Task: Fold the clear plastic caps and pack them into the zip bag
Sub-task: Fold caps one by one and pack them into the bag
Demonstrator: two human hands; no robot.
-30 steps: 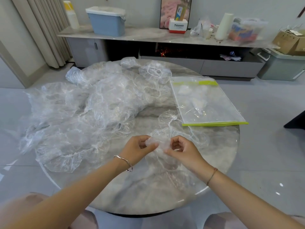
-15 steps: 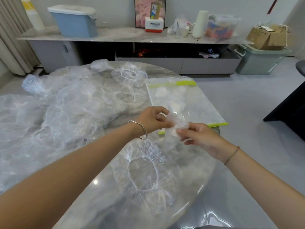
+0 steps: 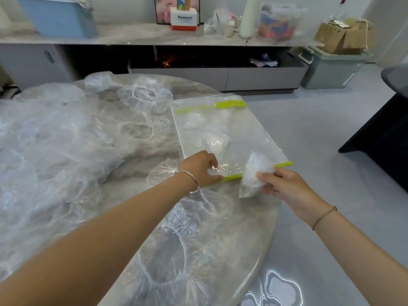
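On the round marble table (image 3: pixel 261 221): zip bag (image 3: pixel 234 129), flat, green-edged, with folded caps visible inside. The left hand (image 3: pixel 202 167) pinches its near edge. The right hand (image 3: pixel 284 188) holds one folded cap (image 3: pixel 252 176) between thumb and fingers, just beside that edge. Loose clear plastic caps (image 3: pixel 55 151) lie heaped to the left; one spread cap (image 3: pixel 176 257) lies under the left forearm.

Silver bangle (image 3: pixel 192 181), left wrist; thin brown band (image 3: pixel 324 217), perhaps cord, right.

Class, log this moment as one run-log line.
phase: packing | left hand: pinches near edge of clear green-edged zip bag | right hand: holds folded clear plastic cap beside it | cap: not yet inside
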